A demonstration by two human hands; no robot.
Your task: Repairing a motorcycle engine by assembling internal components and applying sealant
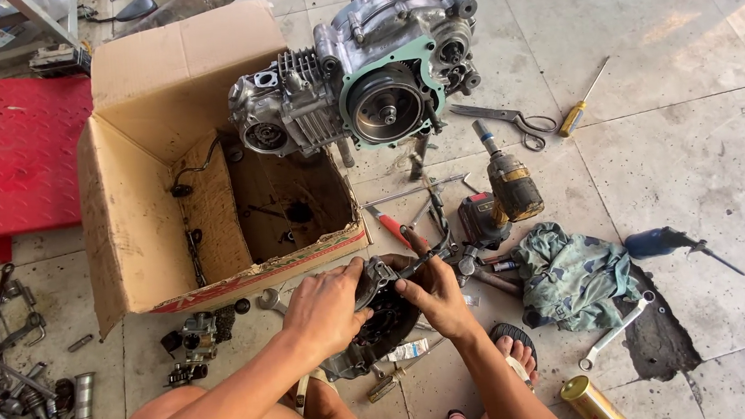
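My left hand (pixel 325 308) grips the left side of a dark round engine cover (pixel 382 324) that rests on the tiled floor between my knees. My right hand (pixel 438 295) holds a slim dark tool (pixel 414 249) against the top of that cover, fingers closed round it. A silver motorcycle engine (pixel 361 76) with a green gasket ring sits on the far edge of an open cardboard box (pixel 135 221), beyond my hands.
A cordless drill (pixel 504 191), scissors (pixel 508 119), a yellow-handled screwdriver (pixel 581 106), a camouflage rag (pixel 574 274), a wrench (pixel 617 330) and a gold can (pixel 593 404) lie at the right. Several tools (pixel 10 376) are heaped at the left, by a red metal platform (pixel 8 151).
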